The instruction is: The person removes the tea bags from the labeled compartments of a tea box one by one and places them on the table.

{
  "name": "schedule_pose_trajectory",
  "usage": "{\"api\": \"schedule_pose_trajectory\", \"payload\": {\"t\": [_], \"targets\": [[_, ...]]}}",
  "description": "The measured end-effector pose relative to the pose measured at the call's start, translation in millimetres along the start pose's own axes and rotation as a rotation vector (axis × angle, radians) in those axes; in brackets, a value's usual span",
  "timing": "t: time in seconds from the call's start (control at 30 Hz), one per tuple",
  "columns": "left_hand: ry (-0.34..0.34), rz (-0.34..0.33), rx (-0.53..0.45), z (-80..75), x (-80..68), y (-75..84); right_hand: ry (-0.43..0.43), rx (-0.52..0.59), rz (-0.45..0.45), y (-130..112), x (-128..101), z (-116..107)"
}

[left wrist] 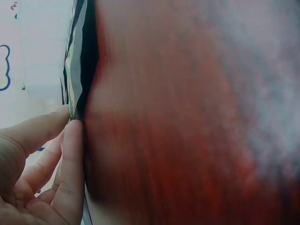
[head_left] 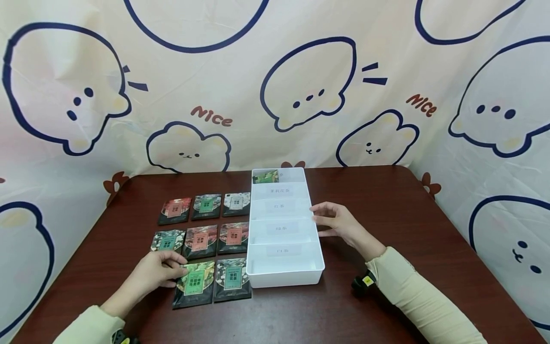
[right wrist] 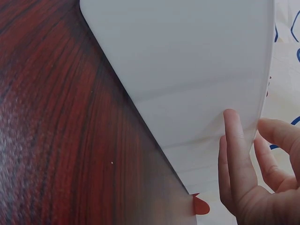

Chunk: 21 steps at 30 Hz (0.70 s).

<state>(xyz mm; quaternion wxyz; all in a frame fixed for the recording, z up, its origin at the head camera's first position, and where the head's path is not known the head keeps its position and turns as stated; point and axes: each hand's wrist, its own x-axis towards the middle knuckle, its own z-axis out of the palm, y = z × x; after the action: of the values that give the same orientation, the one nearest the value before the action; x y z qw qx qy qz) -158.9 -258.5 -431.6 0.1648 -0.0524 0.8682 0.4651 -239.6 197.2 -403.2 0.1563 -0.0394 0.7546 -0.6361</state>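
My left hand (head_left: 148, 276) pinches the left edge of a yellow-green tea sachet (head_left: 195, 284) at the front left of the table. In the left wrist view the same sachet (left wrist: 77, 56) is seen edge-on between thumb and finger. Beside it lies a dark sachet with a teal label (head_left: 233, 281). To the right stands a long white divided box (head_left: 285, 280) with labelled compartments. Fingertips of my right hand (head_left: 343, 227) touch the box's right side near the rim, fingers mostly straight. The right wrist view shows the box's outer wall (right wrist: 187, 61) close up.
Behind the pinched sachet lie rows of others, among them red ones (head_left: 200, 242), a green one (head_left: 207, 206) and a white-and-black one (head_left: 236, 204). A green sachet (head_left: 265, 177) sits in the box's farthest compartment. A patterned curtain (head_left: 240, 95) borders the brown table (head_left: 283, 320).
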Motion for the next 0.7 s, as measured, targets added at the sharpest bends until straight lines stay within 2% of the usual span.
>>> {"api": "schedule_pose_trajectory", "payload": {"t": [0.23,0.5,0.7], "targets": [[0.034,0.004,0.013,3.0,-1.0,-0.4,0.001,0.0,0.001,1,0,0],[0.034,0.002,0.007,1.3,-2.1,1.7,0.001,-0.002,0.0,2,1,-1],[0.027,0.026,-0.028,-5.7,-5.1,15.1,0.001,-0.003,0.003,2,1,-1]]}}
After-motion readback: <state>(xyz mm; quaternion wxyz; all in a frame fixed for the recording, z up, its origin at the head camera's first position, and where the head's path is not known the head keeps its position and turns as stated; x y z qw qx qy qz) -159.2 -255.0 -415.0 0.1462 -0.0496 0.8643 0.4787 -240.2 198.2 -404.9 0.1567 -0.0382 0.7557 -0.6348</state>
